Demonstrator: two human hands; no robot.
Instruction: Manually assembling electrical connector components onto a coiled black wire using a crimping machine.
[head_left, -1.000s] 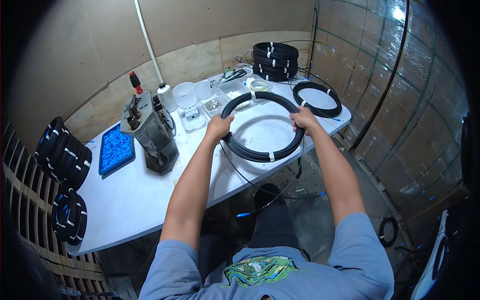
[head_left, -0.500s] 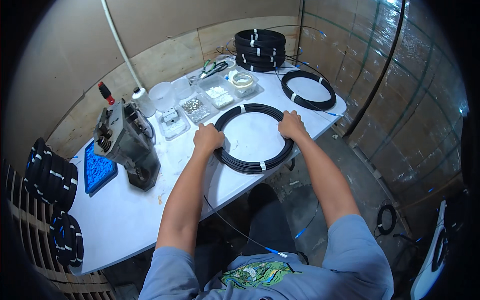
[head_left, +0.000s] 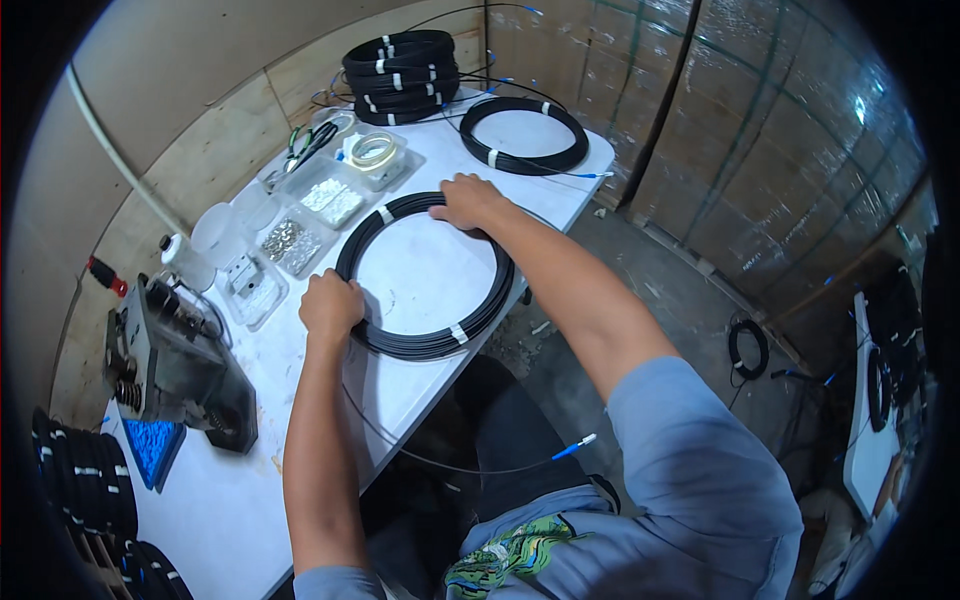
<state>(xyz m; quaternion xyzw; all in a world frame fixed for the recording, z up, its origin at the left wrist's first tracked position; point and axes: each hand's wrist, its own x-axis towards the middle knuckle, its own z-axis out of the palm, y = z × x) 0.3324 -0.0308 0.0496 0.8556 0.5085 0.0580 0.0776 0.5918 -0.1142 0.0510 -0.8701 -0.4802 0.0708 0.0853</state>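
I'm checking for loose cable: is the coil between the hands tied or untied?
Tied: white bands cross the coil at its far and near sides. A blue connector hangs outside the coil.

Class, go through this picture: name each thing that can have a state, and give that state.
Held coil: tied with white bands
Left hand: closed on its left side
Right hand: curled over its far right
Blue connector: loose, beyond the table's edge
Coil stack: piled, banded
Single coil: lying flat, tied
Blue tray: holding blue pieces
Tape roll: lying flat
Metal machine: standing; running or not, unclear
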